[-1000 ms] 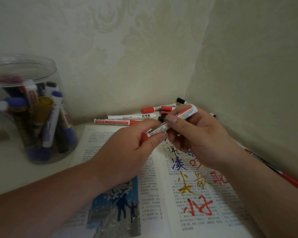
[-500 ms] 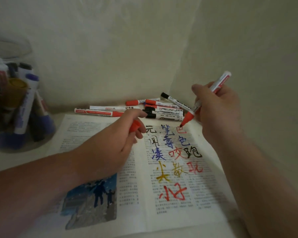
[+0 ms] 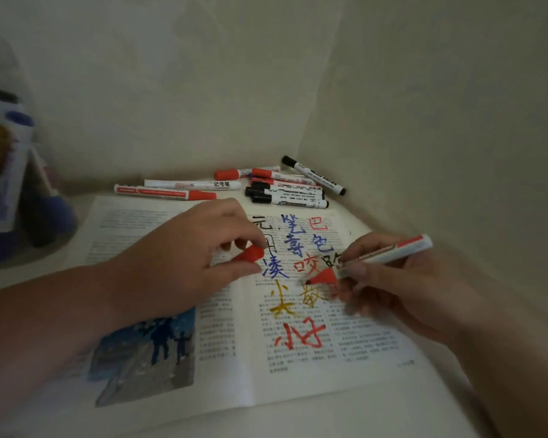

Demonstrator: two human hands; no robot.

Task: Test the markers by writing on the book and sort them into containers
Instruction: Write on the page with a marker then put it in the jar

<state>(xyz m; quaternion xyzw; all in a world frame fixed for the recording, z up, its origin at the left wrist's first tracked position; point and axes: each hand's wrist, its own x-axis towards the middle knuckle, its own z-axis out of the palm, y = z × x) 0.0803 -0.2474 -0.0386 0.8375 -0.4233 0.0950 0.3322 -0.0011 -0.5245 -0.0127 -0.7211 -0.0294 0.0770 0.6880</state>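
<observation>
Over the open book (image 3: 345, 371), the right hand (image 3: 402, 289) gripped an uncapped red marker (image 3: 377, 259), long axis running left-right, tip pointing left toward the red cap (image 3: 250, 255) pinched in the left hand (image 3: 184, 260), which lay closest. Beyond the book lay spare markers (image 3: 282, 188); left of it, the container (image 3: 16, 184) was blurred and cut off.

Book (image 3: 345, 352): thin printed paper, matt, smooth, with a faint sheen on the colour photo. Marker (image 3: 383, 252): smooth white plastic barrel with printed label, slightly glossy; red plastic nose. Cap (image 3: 249, 256): smooth red plastic, semi-gloss. Loose markers (image 3: 285, 192): same glossy plastic. Jar (image 3: 29, 184): clear plastic, blurred. Wall (image 3: 203, 90): matt, embossed covering.
</observation>
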